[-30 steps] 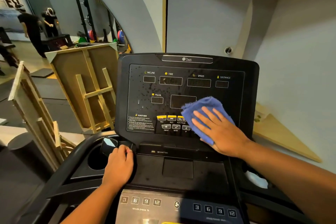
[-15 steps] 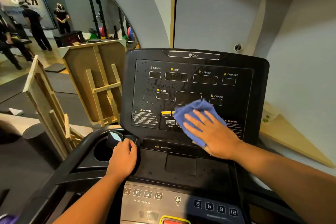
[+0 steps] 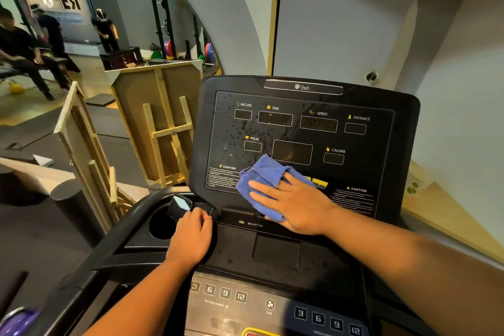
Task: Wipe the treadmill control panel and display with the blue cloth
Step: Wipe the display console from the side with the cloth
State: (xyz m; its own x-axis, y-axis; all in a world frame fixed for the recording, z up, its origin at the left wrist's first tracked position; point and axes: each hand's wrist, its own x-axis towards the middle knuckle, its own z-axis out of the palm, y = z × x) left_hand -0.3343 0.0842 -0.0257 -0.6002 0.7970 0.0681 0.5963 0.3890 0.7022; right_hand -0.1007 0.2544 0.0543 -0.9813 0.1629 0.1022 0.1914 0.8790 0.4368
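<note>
Pressing flat with straight fingers, the right hand (image 3: 293,203) is laid on the blue cloth (image 3: 261,183), which is held against the control panel (image 3: 300,144) at about seven o'clock of the dark central display (image 3: 292,152). The left hand (image 3: 191,237) is curled around a small black object (image 3: 181,206) beside the cup holder (image 3: 161,226) at eight o'clock of the panel. Droplets (image 3: 245,128) are seen on the panel's upper left.
</note>
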